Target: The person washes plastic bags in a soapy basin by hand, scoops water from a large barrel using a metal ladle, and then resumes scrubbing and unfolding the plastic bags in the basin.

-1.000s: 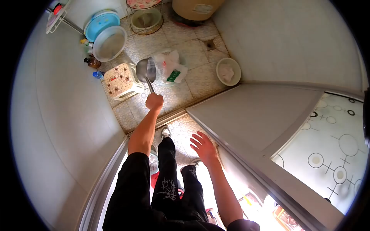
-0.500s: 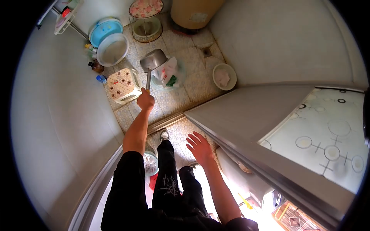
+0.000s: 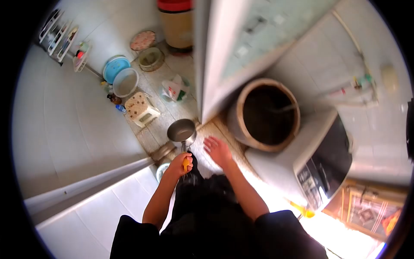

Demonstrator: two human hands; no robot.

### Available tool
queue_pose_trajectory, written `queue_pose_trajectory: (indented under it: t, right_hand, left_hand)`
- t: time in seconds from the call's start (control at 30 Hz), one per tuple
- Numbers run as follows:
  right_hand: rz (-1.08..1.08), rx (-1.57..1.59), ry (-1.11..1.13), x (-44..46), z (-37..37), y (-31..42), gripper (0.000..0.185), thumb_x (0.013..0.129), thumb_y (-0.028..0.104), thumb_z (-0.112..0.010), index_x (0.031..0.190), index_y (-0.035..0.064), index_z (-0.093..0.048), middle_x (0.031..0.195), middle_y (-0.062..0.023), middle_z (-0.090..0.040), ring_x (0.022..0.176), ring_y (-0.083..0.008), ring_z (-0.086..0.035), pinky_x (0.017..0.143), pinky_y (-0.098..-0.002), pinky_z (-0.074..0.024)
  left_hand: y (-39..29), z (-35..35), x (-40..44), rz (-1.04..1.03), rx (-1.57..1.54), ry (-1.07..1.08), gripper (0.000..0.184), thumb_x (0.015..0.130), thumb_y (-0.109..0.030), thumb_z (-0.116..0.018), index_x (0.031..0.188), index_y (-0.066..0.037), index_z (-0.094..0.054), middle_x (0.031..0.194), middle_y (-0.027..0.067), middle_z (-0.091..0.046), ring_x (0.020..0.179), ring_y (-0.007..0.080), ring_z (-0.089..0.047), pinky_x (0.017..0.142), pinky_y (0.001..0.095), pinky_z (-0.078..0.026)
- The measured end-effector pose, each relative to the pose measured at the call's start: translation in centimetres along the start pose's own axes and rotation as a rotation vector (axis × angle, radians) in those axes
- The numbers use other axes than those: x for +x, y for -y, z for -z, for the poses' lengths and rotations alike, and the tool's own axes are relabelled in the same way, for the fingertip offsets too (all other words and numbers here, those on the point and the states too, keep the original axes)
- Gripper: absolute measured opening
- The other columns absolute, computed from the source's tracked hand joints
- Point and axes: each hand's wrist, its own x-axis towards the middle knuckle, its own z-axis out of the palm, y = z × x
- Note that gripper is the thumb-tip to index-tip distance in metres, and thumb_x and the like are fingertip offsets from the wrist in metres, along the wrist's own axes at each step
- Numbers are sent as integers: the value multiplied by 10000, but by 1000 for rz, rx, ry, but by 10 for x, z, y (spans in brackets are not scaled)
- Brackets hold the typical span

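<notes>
My left hand (image 3: pixel 179 165) is wrapped round the yellow-ended handle of a metal dipper (image 3: pixel 181 129). The dipper's round bowl points away from me, over the doorway floor, and its inside looks bare. To the right of the dipper is my right hand (image 3: pixel 217 152), slightly blurred, with fingers stretched out and nothing in it. Further right stands a large brown-rimmed vat (image 3: pixel 236 127) with a dark inside. A thin handle-like piece (image 3: pixel 283 108) shows within the vat near its right rim.
An open door (image 3: pixel 209 60) stands upright ahead, left of the vat. Beyond the doorway are a spotted stool (image 3: pixel 140 107), a white basin (image 3: pixel 125 83), a blue basin (image 3: pixel 115 68) and a tub holding a plastic bag (image 3: pixel 176 88). A white appliance (image 3: pixel 280 166) sits to the right.
My left hand has drawn the dipper back towards me, out of the room to the doorway. The view has turned right, bringing the vat into sight. My right hand stays open.
</notes>
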Motion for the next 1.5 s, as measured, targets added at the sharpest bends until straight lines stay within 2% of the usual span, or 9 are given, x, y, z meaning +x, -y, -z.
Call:
queue_pose_trajectory:
  t: [0.07, 0.1, 0.37, 0.5, 0.6, 0.73, 0.97, 1.13, 1.5]
  right_hand:
    - [146, 99, 272, -46, 36, 17, 516, 886, 405, -545, 1250, 47, -476, 1286, -136, -498, 1213, -280, -454, 1045, -437, -352]
    - [104, -11, -36, -61, 38, 34, 505, 866, 419, -569, 1210, 57, -499, 1258, -123, -516, 1194, -273, -467, 1028, -432, -367]
    - [340, 228, -141, -175, 66, 129, 319, 921, 271, -477, 1163, 67, -512, 1204, -105, -536, 1136, -261, -498, 986, -397, -397]
    - [432, 484, -119, -190, 81, 173, 337, 926, 255, -479, 1173, 28, -511, 1258, -117, -521, 1142, -274, -492, 970, -407, -414]
    - [528, 542, -151, -194, 106, 203, 460, 957, 268, -436, 1347, 32, -377, 1399, -121, -405, 1248, -267, -426, 994, -407, -392]
    - [650, 578, -252, -180, 131, 246, 497, 964, 293, -419, 1384, 37, -344, 1415, -119, -394, 1277, -277, -401, 1019, -413, -369]
    - [607, 577, -461, -150, 154, 270, 544, 952, 321, -451, 1401, 42, -320, 1430, -126, -372, 1288, -275, -389, 1039, -404, -350]
    - [595, 507, -424, -155, 164, 267, 613, 939, 377, -490, 1423, 62, -281, 1456, -144, -328, 1305, -290, -364, 1063, -429, -319]
    - [626, 342, -201, -214, 136, 285, 693, 929, 423, -499, 1456, 74, -215, 1476, -166, -286, 1335, -311, -316, 1089, -462, -271]
  left_hand:
    - [65, -33, -38, 72, 109, -33, 210, 853, -206, -566, 685, -152, -453, 546, -34, -435, 422, 111, -399, 381, 233, -310]
    - [82, -54, -49, 63, 197, -46, 209, 856, -211, -577, 688, -145, -472, 546, -30, -444, 436, 110, -414, 378, 235, -298]
    - [130, -178, 38, -286, 1456, -163, 172, 770, -217, -648, 810, -64, -581, 610, 33, -563, 481, 138, -508, 441, 291, -379]
    - [119, -238, 124, -761, 2156, -447, 262, 740, -123, -588, 946, 38, -585, 736, 171, -652, 688, 261, -662, 602, 375, -501]
    - [103, -265, 183, -667, 2398, -461, 375, 767, -186, -581, 1053, 54, -556, 965, 270, -645, 778, 364, -670, 716, 425, -527]
    - [85, -267, 270, -145, 2033, -461, 383, 778, -89, -607, 1092, 85, -473, 887, 225, -635, 652, 323, -664, 529, 406, -533]
    - [75, -291, 311, -126, 2243, -441, 533, 752, -46, -555, 1193, 140, -320, 944, 269, -636, 647, 354, -675, 525, 399, -557]
    - [59, -255, 393, -52, 2419, -170, 313, 798, -170, -592, 938, 106, -543, 789, 259, -646, 623, 374, -660, 475, 414, -529]
    - [92, -277, 277, 195, 1331, -114, 215, 866, -102, -599, 724, -105, -438, 557, -6, -428, 410, 90, -386, 352, 246, -276]
